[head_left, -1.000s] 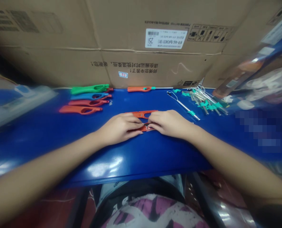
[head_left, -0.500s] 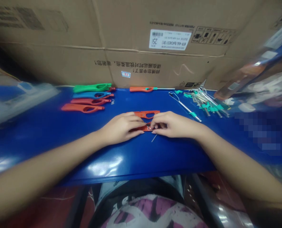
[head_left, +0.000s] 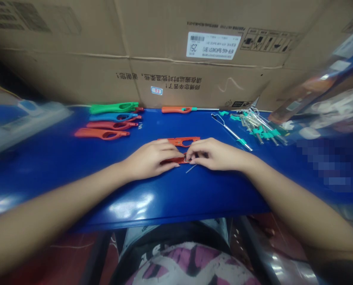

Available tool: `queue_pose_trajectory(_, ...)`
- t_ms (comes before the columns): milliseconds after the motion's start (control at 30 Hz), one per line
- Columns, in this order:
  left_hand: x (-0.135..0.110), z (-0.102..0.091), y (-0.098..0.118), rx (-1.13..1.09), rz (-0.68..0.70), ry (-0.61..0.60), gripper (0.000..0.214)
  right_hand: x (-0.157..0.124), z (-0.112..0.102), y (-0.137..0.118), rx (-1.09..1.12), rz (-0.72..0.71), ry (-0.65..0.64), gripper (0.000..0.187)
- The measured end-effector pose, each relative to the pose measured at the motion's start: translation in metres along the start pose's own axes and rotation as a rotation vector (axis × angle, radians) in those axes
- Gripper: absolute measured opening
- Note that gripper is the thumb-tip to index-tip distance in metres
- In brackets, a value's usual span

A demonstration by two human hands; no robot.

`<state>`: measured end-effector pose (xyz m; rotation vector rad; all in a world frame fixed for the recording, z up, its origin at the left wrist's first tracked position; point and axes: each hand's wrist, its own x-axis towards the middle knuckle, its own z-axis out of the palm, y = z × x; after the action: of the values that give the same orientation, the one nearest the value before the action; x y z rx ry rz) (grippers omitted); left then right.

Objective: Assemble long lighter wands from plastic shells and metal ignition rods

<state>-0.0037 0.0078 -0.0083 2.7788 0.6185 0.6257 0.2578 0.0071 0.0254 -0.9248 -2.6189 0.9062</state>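
Observation:
My left hand point(head_left: 154, 158) is closed over the near orange lighter shell half point(head_left: 176, 160), its thumb along the near edge and fingers across the top. My right hand point(head_left: 213, 154) is pinched at the right end of that same shell, and a thin grey rod point(head_left: 191, 169) sticks out under its fingers toward me. A pale wire loop shows between the two hands; the small parts inside the shell are mostly hidden by fingers. Just beyond lies another orange lighter shell half point(head_left: 184, 141) with an oval trigger opening, close to my fingers.
At the back left lie a green lighter body point(head_left: 113, 107), a blue one point(head_left: 115, 116) and red-orange ones point(head_left: 102, 133). An orange lighter with a metal tube point(head_left: 176, 110) lies by the cardboard box point(head_left: 164, 47). One loose tube point(head_left: 232, 132) and a tube pile point(head_left: 262, 128) are right.
The thin grey rod has swung to a flatter angle, its free end shifting left and up. My right fingers have shifted slightly left on the shell; my left hand has stayed in place.

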Motion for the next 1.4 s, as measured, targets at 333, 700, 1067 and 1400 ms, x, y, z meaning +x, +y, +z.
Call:
queue_pose_trajectory(333,0.002,-0.002,0.002,-0.006,-0.012,-0.078,0.028,0.001,0.000,0.000,-0.064,-0.021,0.031,0.011)
queue_pose_trajectory(700,0.002,-0.002,0.003,0.099,0.022,-0.097,0.031,-0.002,-0.005,0.000,-0.027,0.024,-0.002,0.011)
queue_pose_trajectory(1067,0.001,-0.005,0.005,0.119,0.024,-0.098,0.029,-0.012,-0.020,-0.001,-0.076,-0.018,-0.071,0.017)
queue_pose_trajectory(1400,0.002,-0.006,0.007,0.080,-0.002,-0.096,0.027,-0.013,-0.023,-0.003,-0.137,-0.035,-0.057,0.020)
